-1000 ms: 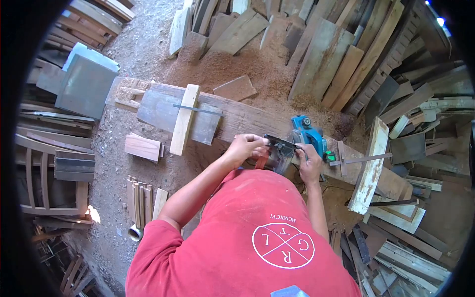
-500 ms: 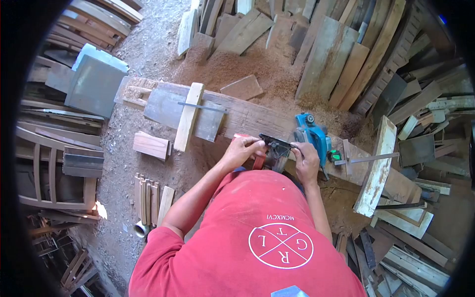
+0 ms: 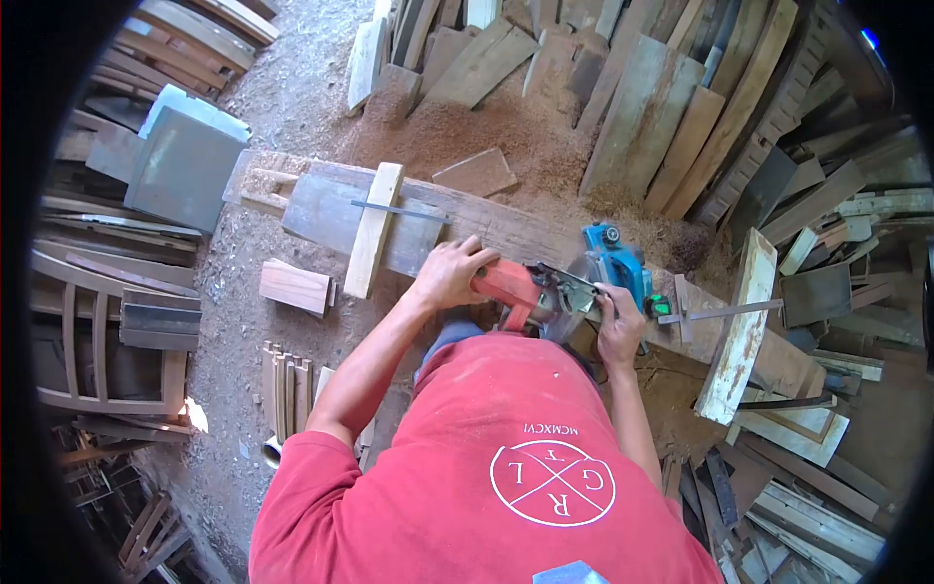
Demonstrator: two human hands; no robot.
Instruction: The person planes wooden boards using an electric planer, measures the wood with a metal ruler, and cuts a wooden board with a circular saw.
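Note:
A red power tool (image 3: 508,284) with a metal plate and mechanism at its right end is held close in front of my red shirt; its exact kind is hard to make out. My left hand (image 3: 449,275) wraps over the left end of its red body. At the other end, my right hand (image 3: 620,326) pinches the edge of the metal plate with thumb and fingers. Just beyond my right hand, a blue power planer (image 3: 619,265) rests on the long wooden plank (image 3: 506,226). The tool's lower part is partly hidden by my shirt.
Across the plank lie a pale wood strip (image 3: 374,231) and a thin metal bar (image 3: 401,209). A green-lit device (image 3: 659,306) sits by a long flat bar (image 3: 725,311). Short wood blocks (image 3: 295,287) lie left. Sawdust and leaning boards (image 3: 642,117) fill the far side.
My left hand has shifted from the dark metal plate onto the red body, moving left. The tool has turned, showing more of its red body. My right hand moved slightly right and down.

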